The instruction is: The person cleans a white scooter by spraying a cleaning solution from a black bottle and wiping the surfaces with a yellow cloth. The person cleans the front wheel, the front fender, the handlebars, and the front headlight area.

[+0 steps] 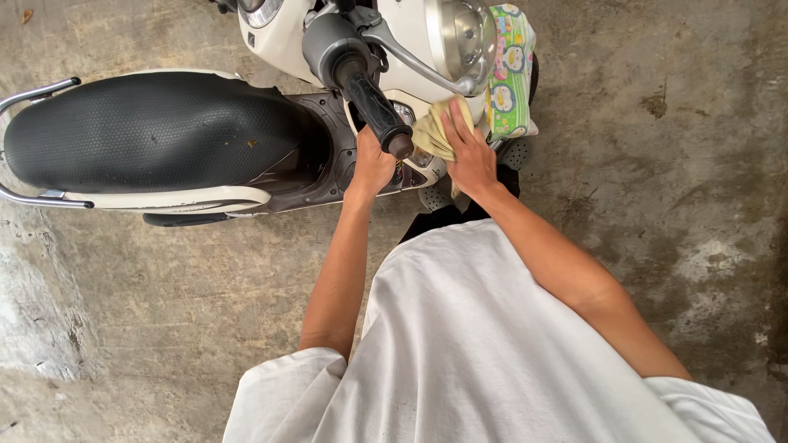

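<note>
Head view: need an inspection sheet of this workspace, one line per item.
Surface: stained bare concrete floor.
Job's things: white scooter with black seat; yellowish cloth pressed on the front panel below the handlebar.
Clutter: green patterned package hanging at the scooter's front.
Hands: right hand flat on the cloth; left hand on the scooter body under the black grip, holding nothing that shows.
Cables: nothing seen.
Surroundings: chrome rear rack, brake lever, dark footwear below the hands.
</note>
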